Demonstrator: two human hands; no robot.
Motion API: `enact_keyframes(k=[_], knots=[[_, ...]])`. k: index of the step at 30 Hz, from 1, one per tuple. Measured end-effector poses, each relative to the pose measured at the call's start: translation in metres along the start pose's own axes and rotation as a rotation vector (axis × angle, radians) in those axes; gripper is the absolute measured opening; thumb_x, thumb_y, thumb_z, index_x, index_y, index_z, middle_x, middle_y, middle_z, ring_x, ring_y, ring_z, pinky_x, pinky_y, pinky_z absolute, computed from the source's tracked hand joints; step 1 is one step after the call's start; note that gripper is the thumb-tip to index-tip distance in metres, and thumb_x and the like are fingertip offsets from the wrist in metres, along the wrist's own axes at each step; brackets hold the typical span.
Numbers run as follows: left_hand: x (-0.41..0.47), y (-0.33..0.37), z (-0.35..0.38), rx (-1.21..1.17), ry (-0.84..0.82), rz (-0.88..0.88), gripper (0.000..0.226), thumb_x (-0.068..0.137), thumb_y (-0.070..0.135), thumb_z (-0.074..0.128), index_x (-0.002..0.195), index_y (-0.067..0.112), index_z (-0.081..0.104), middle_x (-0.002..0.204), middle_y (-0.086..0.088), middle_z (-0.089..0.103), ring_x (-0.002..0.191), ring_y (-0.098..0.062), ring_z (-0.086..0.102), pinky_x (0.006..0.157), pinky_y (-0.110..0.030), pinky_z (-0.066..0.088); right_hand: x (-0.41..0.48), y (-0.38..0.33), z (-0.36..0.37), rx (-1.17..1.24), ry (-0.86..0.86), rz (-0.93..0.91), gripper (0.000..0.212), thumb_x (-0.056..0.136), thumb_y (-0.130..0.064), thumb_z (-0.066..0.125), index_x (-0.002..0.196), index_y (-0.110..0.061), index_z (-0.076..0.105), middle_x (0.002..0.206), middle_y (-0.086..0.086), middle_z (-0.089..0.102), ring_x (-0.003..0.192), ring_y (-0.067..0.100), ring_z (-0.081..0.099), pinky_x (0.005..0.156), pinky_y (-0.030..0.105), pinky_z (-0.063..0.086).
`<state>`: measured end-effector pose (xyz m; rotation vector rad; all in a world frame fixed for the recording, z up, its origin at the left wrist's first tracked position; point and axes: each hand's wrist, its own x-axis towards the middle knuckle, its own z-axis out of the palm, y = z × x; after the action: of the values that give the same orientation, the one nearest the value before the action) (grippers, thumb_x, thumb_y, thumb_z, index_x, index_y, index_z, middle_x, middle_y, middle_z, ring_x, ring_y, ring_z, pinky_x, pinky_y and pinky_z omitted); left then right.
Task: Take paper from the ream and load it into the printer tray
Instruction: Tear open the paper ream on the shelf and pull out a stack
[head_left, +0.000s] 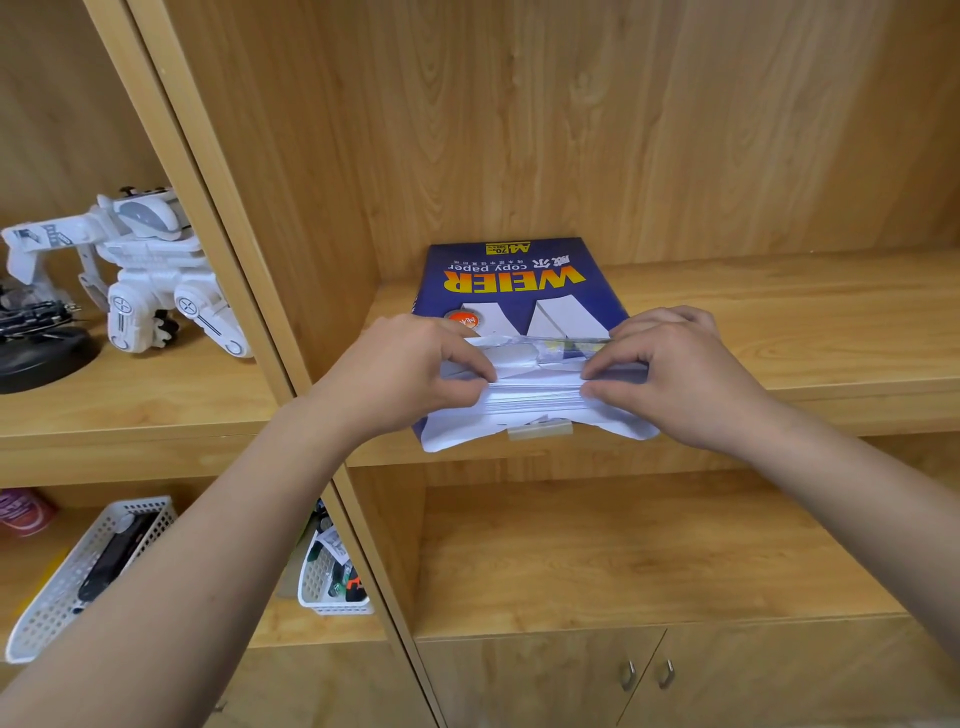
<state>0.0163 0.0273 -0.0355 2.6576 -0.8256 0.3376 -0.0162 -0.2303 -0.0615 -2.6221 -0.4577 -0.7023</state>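
Note:
A blue ream of copy paper (514, 280) lies flat on a wooden shelf (779, 332), its near end torn open. White sheets (535, 397) show at that open end, with loose wrapper flaps hanging over the shelf edge. My left hand (400, 374) pinches the left side of the exposed stack between thumb and fingers. My right hand (680, 374) pinches the right side the same way. No printer or tray is in view.
A white toy robot (145, 270) stands in the compartment to the left, beside a dark object (36, 343). Below it are white plastic baskets (67, 582) with small items. The shelf under the ream is bare wood, with cabinet doors (644, 675) beneath.

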Motion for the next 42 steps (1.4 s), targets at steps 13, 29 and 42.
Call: enact_keyframes(k=[13, 29, 42], knots=[[-0.0028, 0.0034, -0.0014, -0.010, -0.005, -0.009, 0.018, 0.085, 0.033, 0.068, 0.099, 0.040, 0.078, 0.135, 0.005, 0.064, 0.127, -0.003, 0.051, 0.074, -0.021, 0.031, 0.0010, 0.0041, 0.0014, 0.021, -0.018, -0.006, 0.009, 0.075, -0.044, 0.068, 0.077, -0.037, 0.073, 0.085, -0.017, 0.070, 0.104, 0.007, 0.054, 0.106, 0.036, 0.021], [-0.0062, 0.0059, 0.0020, 0.024, -0.015, -0.050, 0.021, 0.079, 0.050, 0.072, 0.100, 0.045, 0.073, 0.143, 0.008, 0.056, 0.124, -0.013, 0.054, 0.084, -0.027, 0.038, -0.0063, -0.0045, 0.0076, -0.080, 0.082, -0.055, 0.016, 0.081, -0.036, 0.061, 0.078, -0.027, 0.074, 0.080, -0.009, 0.072, 0.095, 0.017, 0.060, 0.101, 0.044, 0.029], [-0.0038, 0.0065, 0.0060, -0.011, 0.051, -0.070, 0.019, 0.076, 0.053, 0.075, 0.092, 0.043, 0.072, 0.141, 0.011, 0.057, 0.117, -0.013, 0.057, 0.082, -0.026, 0.038, -0.0024, -0.0027, 0.0097, -0.085, 0.086, -0.067, 0.023, 0.087, -0.037, 0.054, 0.083, -0.024, 0.072, 0.082, -0.005, 0.070, 0.090, 0.020, 0.061, 0.099, 0.042, 0.032]])
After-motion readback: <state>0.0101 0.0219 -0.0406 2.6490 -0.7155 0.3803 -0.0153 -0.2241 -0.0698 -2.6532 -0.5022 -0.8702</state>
